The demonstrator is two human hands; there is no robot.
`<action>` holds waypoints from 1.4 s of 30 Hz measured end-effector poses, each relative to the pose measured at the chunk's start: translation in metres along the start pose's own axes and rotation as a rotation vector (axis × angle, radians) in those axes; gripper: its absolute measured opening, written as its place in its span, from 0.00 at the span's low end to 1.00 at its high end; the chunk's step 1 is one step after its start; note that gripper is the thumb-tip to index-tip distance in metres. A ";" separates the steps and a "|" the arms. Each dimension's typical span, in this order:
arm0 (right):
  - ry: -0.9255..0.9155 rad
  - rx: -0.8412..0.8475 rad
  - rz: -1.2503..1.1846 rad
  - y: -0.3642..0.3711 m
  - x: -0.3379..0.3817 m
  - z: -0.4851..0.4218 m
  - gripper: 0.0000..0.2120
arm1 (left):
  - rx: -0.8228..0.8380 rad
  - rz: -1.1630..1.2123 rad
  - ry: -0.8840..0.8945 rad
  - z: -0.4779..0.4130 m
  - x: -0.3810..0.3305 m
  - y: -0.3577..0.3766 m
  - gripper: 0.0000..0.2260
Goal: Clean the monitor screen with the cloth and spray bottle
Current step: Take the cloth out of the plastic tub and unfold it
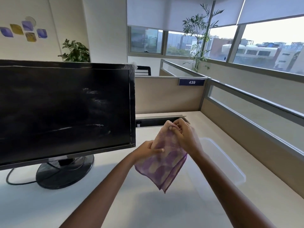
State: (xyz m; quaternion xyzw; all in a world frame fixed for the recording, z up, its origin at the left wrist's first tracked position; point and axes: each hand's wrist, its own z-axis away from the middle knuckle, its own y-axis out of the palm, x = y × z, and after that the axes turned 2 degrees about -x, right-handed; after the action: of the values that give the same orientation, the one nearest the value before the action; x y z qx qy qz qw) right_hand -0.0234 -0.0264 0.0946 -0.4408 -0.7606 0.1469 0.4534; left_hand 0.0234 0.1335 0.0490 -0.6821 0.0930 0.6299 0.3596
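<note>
Purple-and-cream checked cloth hangs in the air between both hands, above the pale surface and to the right of the monitor. The left hand is closed on the cloth's left edge, thumb lying across the fabric. The right hand pinches the top corner, fingers curled tight around a gathered bit of fabric, so the rest drapes down to a point. The monitor stands on a round black base at the left of the surface, its dark screen off and marked with pale streaks and smears toward the right side. A black cable loops beside the base. A clear plastic bin sits on the surface just under the right forearm. Behind, a beige partition carries a blue tag reading 439.
</note>
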 end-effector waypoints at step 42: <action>0.044 0.561 0.274 0.083 -0.112 0.070 0.22 | -0.299 -1.012 -0.298 -0.010 0.115 0.072 0.23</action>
State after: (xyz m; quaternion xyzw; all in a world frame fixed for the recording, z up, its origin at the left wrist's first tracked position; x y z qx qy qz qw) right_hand -0.0134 -0.0569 -0.0582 -0.4000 -0.6139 0.4013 0.5496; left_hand 0.0109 0.1130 -0.0844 -0.5889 -0.3892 0.4743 0.5261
